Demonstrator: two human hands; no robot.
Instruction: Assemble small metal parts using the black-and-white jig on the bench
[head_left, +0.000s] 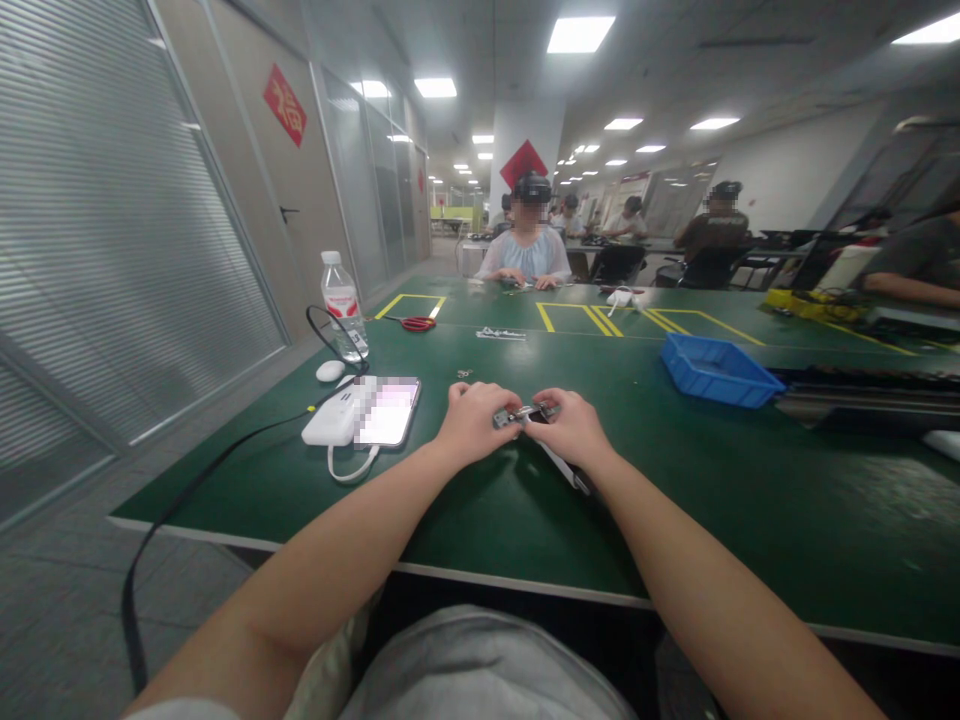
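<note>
Above the green table, my left hand (474, 425) and my right hand (571, 430) are close together, fingers bent inward. A small silvery metal part (507, 416) is pinched by my left fingers, and its metal extends across toward my right hand. My right hand is closed around the far end of a long, narrow white-and-dark strip (564, 468), which slants back under the palm. Fingers hide where the metal and the strip meet, so I cannot tell whether they are joined. A tiny metal piece (465, 373) lies just beyond my left hand.
To the left are a phone (397, 412), a white power bank (330, 418) with cables, and a water bottle (343, 310). Red-handled scissors (418, 323) lie farther back. A blue tray (720, 372) and long dark strips (862, 395) are on the right. Another person (527, 255) sits opposite.
</note>
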